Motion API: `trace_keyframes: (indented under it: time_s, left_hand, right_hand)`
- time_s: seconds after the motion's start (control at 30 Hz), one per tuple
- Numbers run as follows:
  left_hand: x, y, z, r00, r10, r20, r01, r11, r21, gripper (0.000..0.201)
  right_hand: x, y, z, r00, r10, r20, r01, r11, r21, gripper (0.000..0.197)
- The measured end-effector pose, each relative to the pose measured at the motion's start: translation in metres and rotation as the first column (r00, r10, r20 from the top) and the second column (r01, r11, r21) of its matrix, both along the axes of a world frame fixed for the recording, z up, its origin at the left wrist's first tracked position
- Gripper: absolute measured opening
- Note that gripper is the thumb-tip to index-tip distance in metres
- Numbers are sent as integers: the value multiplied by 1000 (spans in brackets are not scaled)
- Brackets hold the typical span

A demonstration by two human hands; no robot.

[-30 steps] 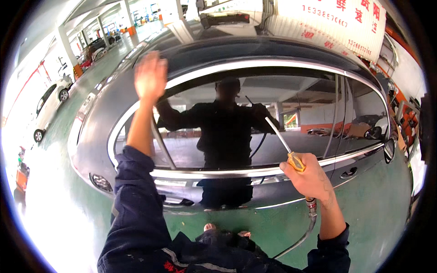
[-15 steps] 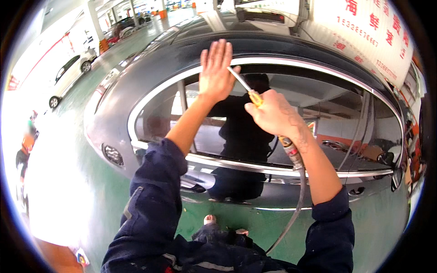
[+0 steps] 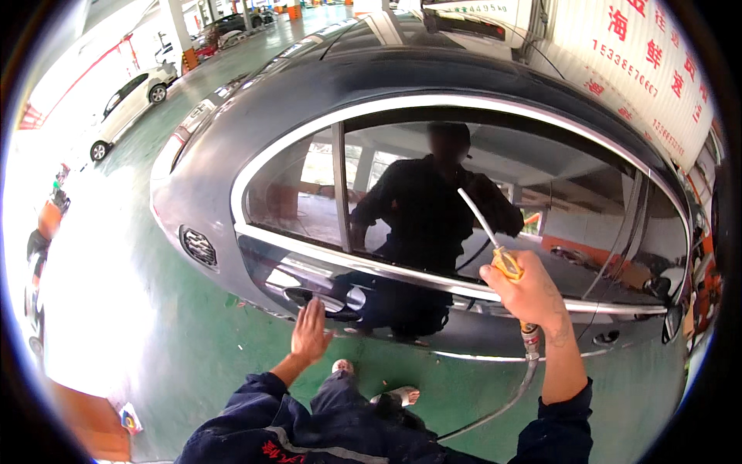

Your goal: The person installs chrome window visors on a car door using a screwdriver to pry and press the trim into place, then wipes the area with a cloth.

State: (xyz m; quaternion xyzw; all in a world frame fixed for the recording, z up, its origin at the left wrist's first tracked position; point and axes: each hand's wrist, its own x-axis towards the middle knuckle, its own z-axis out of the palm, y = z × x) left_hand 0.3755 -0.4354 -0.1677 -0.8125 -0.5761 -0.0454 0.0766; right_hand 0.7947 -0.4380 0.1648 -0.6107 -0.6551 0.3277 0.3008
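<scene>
The right hand (image 3: 525, 290) grips a yellow air gun (image 3: 508, 265), likely so its hose (image 3: 529, 377) hangs clear below; the left hand (image 3: 311, 332), empty and unclenched (touching, I can't tell), is by the dark car (image 3: 371, 85)'s handle (image 3: 297, 295).

The gun (image 3: 508, 264) in the right hand (image 3: 532, 292) is yellow with a silvery nozzle (image 3: 478, 216), its hose (image 3: 527, 380) grey. Beyond the left hand (image 3: 311, 336), the car (image 3: 205, 174) is dark grey with bright silver trim (image 3: 238, 203); below that hand the floor (image 3: 456, 387) is green. Behind both hands, the navy jacket (image 3: 232, 425) has a grey stripe (image 3: 332, 453) and red marks (image 3: 272, 449).
</scene>
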Motion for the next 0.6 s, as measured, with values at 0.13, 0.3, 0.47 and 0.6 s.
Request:
trace_keyframes:
  time_s: [0.13,0.3,0.47,0.6]
  left_hand:
    - [-6,9,-10,993,-110,30,111,993,-30,77]
    - [-8,44,-8,958,-262,115,281,940,-195,58]
    - [-8,8,-16,943,-301,142,321,936,-145,54]
    - [-37,-30,55,839,-485,249,544,763,-349,53]
  right_hand:
    - [-24,-24,-9,985,-90,-144,75,992,-105,17]
    - [-82,-55,-19,976,-206,-75,188,961,-200,13]
    - [-134,-81,-14,945,-322,-63,308,938,-161,14]
    - [-162,-106,-2,953,-301,10,300,944,-139,14]
